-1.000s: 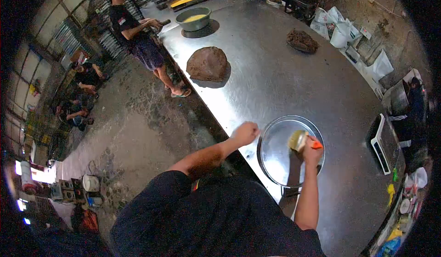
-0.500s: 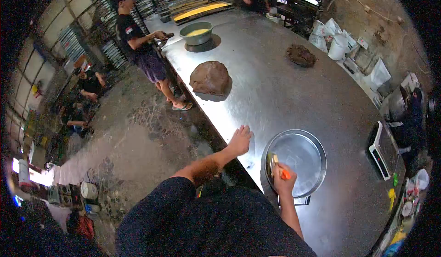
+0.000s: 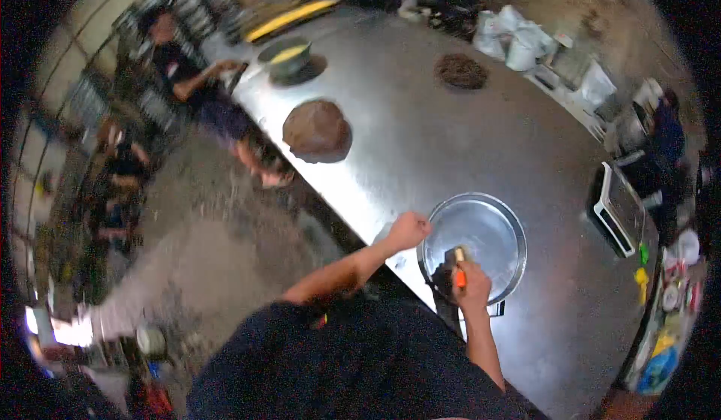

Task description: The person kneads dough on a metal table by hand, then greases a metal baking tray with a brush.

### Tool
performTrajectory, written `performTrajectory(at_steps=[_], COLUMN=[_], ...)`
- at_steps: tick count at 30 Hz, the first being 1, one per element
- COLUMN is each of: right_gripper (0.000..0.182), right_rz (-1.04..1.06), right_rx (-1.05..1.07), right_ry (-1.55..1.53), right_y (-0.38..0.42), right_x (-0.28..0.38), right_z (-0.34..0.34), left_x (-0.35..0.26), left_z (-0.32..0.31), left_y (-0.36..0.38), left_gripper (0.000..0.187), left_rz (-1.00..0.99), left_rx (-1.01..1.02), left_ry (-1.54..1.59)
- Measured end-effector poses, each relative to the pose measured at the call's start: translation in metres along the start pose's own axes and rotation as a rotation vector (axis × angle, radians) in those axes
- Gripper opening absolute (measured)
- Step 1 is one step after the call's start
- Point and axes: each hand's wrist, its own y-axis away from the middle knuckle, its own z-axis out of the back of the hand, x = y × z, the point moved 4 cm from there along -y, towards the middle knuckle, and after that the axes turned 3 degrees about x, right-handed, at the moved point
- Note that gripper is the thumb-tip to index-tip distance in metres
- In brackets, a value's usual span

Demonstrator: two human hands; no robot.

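A round shallow metal pan [image 3: 518,270] lies on the steel table before me. My right hand [image 3: 472,288] is wrapped round a brush [image 3: 461,273] with an orange part on its handle. Its head is over the near left part of the pan, in dark shadow; whether the bristles touch metal I cannot see. At the pan's left rim is my left hand [image 3: 409,231], slightly blurred, with fingers curled in and fingertips at the rim. The pan's bottom looks shiny, with pale smears.
On the steel table [image 3: 405,119] sit a large brown dough-like lump [image 3: 318,130], a smaller dark crumbly mound [image 3: 461,71], a green bowl [image 3: 285,59] of yellow stuff and a scale [image 3: 619,208]. White bags [image 3: 518,37] line the right wall. A person [image 3: 195,82] stands at the left edge.
My left hand has gone from lying spread on the table to curled fingers at the pan's rim. The brush has turned more upright in my right hand. The whole view has shifted.
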Motion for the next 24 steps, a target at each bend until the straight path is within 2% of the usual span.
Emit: performTrajectory(at_steps=[2, 3, 4, 5, 6, 7, 8, 9, 10, 12, 14, 15, 16, 18, 21, 24], right_gripper=[0.044, 0.051, 0.054, 0.045, 0.039, 0.034, 0.041, 0.042, 0.044, 0.035, 0.035, 0.035, 0.036, 0.034, 0.035, 0.034], right_rz=[-0.021, -0.076, 0.044, 0.02, -0.032, -0.082, -0.193, -0.017, -0.025, -0.014, -0.132, -0.188, -0.255, -0.726, -0.706, -0.618], right_rx=[0.068, 0.146, -0.012, -0.004, -0.044, -0.085, 0.197, 0.031, -0.027, -0.157, -0.229, -0.332, -0.427, -0.227, -0.037, -0.103], right_ry=[0.01, -0.071, -0.061, 0.011, -0.024, -0.061, -0.175, -0.125, -0.126, -0.313, -0.404, -0.468, -0.536, -0.916, -0.916, -0.891], right_y=[-0.008, -0.009, -0.006, -0.01, -0.002, 0.008, 0.008, 0.017, 0.02, 0.02, 0.021, 0.022, 0.019, 0.016, -0.004, -0.034], right_x=[0.015, 0.014, -0.002, 0.007, 0.004, 0.001, 0.001, 0.0, -0.009, -0.018, -0.017, -0.026, -0.032, -0.036, -0.036, -0.045], right_z=[-0.004, -0.009, -0.029, -0.013, -0.014, -0.016, -0.008, 0.006, -0.002, 0.003, 0.02, 0.015, 0.006, 0.006, -0.027, -0.053], left_x=[0.001, 0.014, 0.059, 0.05, 0.044, 0.036, 0.036, 0.041, 0.05, 0.059, 0.042, 0.038, 0.031, 0.046, 0.039, 0.023], left_z=[0.013, 0.013, 0.002, 0.009, 0.016, 0.024, 0.02, 0.012, 0.013, 0.009, 0.008, 0.003, 0.002, -0.018, -0.036, -0.028], left_y=[0.012, 0.01, -0.006, -0.005, 0.003, 0.018, 0.026, 0.029, 0.028, 0.022, 0.023, 0.017, 0.012, -0.004, -0.021, -0.023], left_gripper=[0.02, 0.02, 0.019, 0.016, 0.016, 0.018, 0.02, 0.02, 0.023, 0.02, 0.022, 0.022, 0.024, 0.031, 0.031, 0.032], left_rz=[-0.013, -0.036, -0.024, -0.418, -0.061, 0.335, 0.268, 0.337, 0.398, 0.296, 0.261, 0.234, 0.322, 0.256, 0.269, 0.247], left_rx=[0.081, 0.046, 0.098, 0.021, 0.205, 0.25, 0.249, 0.291, 0.271, 0.264, 0.224, 0.224, 0.201, 0.181, 0.251, 0.263], left_ry=[0.152, 0.071, 0.132, -0.3, 0.048, 0.362, 0.429, 0.418, 0.421, 0.432, 0.482, 0.38, 0.286, 0.281, 0.207, 0.11])
